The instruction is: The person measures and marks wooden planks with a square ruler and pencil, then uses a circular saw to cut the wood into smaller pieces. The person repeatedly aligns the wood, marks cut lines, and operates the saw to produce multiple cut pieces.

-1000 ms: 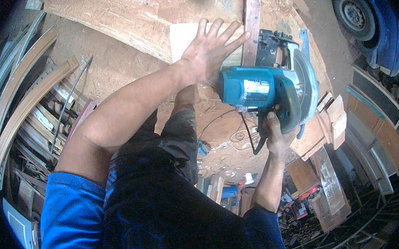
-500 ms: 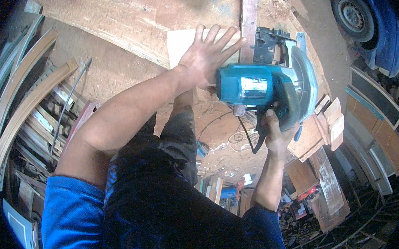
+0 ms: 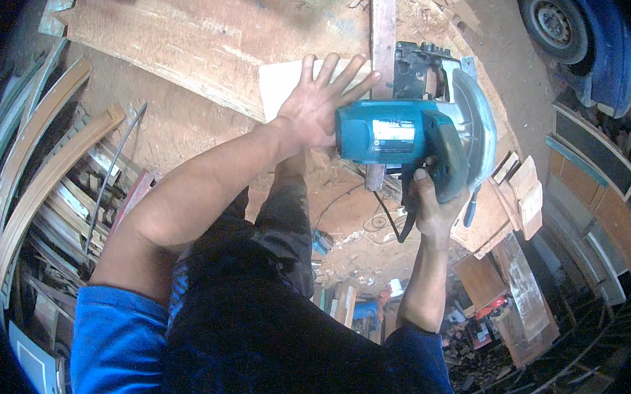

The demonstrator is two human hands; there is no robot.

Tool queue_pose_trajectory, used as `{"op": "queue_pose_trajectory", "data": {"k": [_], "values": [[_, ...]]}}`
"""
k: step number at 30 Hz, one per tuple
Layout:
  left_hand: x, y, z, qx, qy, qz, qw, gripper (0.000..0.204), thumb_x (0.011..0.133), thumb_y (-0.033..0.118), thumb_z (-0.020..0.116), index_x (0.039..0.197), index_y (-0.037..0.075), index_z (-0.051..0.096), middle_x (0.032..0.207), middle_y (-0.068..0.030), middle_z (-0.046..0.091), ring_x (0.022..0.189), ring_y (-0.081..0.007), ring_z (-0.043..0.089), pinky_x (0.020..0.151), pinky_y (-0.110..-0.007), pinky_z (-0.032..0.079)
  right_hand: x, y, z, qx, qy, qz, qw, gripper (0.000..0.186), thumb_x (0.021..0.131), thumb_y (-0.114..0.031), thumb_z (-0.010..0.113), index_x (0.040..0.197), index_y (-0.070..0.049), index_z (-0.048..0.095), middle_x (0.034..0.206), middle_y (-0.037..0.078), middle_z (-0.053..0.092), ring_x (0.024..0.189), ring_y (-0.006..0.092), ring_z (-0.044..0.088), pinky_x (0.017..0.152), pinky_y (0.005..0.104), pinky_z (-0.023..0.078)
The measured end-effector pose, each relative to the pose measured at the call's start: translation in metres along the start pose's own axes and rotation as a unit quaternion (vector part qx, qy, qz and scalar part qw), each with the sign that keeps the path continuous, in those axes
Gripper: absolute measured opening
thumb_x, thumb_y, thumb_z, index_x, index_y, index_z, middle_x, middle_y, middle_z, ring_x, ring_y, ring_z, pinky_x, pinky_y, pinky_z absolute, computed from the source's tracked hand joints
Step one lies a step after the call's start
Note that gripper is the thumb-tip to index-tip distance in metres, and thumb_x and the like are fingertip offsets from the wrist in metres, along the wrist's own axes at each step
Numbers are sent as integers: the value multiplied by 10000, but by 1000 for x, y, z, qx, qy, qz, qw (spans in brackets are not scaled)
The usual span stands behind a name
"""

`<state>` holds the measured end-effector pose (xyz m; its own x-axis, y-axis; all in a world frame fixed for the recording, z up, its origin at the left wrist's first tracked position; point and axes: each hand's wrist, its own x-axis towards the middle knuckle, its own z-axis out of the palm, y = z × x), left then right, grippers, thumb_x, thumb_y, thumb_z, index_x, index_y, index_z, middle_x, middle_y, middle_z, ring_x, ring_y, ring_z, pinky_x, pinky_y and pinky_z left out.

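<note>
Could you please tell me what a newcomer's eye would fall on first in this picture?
Probably the teal circular saw right of centre, gripped by the right hand. Just left of it, the left hand lies with fingers spread over a pale board. The blue car at the upper right would likely catch the eye next.

Strong, cool light floods the worktop point(image 3: 165, 39), and there's a soft dark shadow smudging its upper edge! The pale board point(image 3: 279, 90) is nearly washed out, white glare hits the label point(image 3: 394, 134) on the saw point(image 3: 432, 134), and the metal guard point(image 3: 485, 126) gleams. Down below, the shirt point(image 3: 267, 339) sinks into grainy black. Out wide, planks point(image 3: 61, 162) and a car point(image 3: 599, 67) bend toward the black rim, with the lower right corner murky and soft.
</note>
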<state>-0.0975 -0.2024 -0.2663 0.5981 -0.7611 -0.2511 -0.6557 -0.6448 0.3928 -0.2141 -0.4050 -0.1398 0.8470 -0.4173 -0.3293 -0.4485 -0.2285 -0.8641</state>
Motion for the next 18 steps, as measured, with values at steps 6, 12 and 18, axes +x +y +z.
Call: {"op": "queue_pose_trajectory", "data": {"k": [6, 12, 18], "values": [[1, 3, 1, 15, -2, -9, 1000, 1112, 767, 665, 678, 1667, 214, 207, 1658, -191, 257, 1433, -473, 329, 1138, -720, 253, 7, 3, -5, -22, -24, 20, 999, 408, 919, -113, 741, 1272, 41, 603, 933, 65, 642, 707, 112, 598, 621, 262, 489], [1, 2, 2, -15, 26, -4, 1000, 1040, 810, 655, 644, 1660, 211, 242, 1663, -198, 254, 1438, -486, 325, 1136, -725, 250, 11, 9, -5, -43, -14, 21, 999, 393, 929, -116, 741, 1264, 40, 608, 848, 45, 641, 627, 100, 579, 553, 250, 461], [1, 3, -5, -13, 15, -4, 1000, 1089, 771, 710, 660, 1651, 203, 267, 1658, -190, 265, 1434, -486, 328, 1142, -722, 243, 17, -1, -2, -26, -20, 28, 999, 413, 904, -82, 742, 1279, 55, 636, 1105, 104, 695, 957, 166, 640, 849, 320, 510]]}}
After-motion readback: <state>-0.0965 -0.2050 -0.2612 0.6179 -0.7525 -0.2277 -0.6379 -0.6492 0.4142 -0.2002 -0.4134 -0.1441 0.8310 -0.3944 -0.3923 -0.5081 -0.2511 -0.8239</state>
